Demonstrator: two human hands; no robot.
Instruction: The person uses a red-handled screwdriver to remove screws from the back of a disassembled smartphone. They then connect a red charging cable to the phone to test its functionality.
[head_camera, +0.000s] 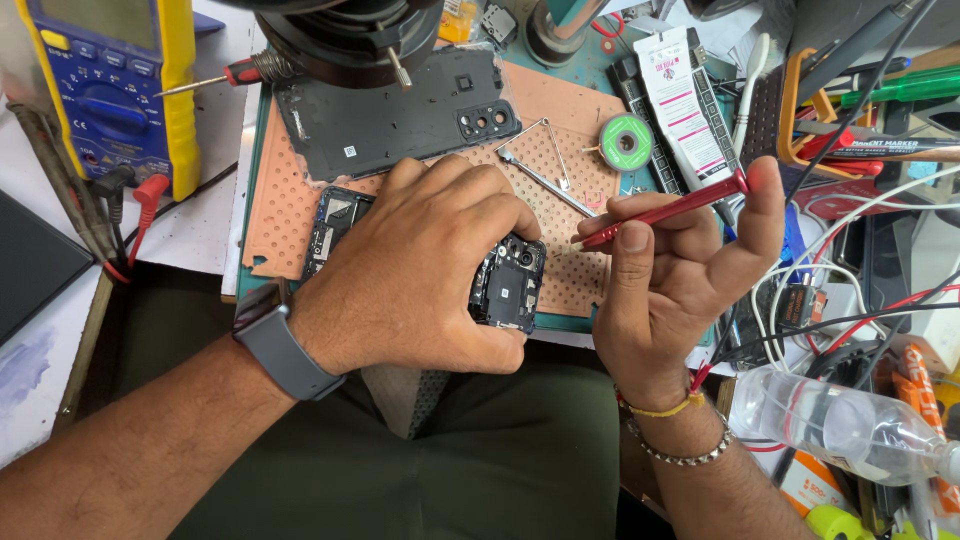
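At frame centre, the opened phone is lying under the left hand, whose curled fingers are gripping it. The right hand is pinching a red screwdriver, fingers half closed, above the perforated orange mat on a cluttered bench.

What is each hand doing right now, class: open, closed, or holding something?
Left hand: closed over the opened phone on the perforated mat.
Right hand: closed grip on the red screwdriver, raised off the phone.
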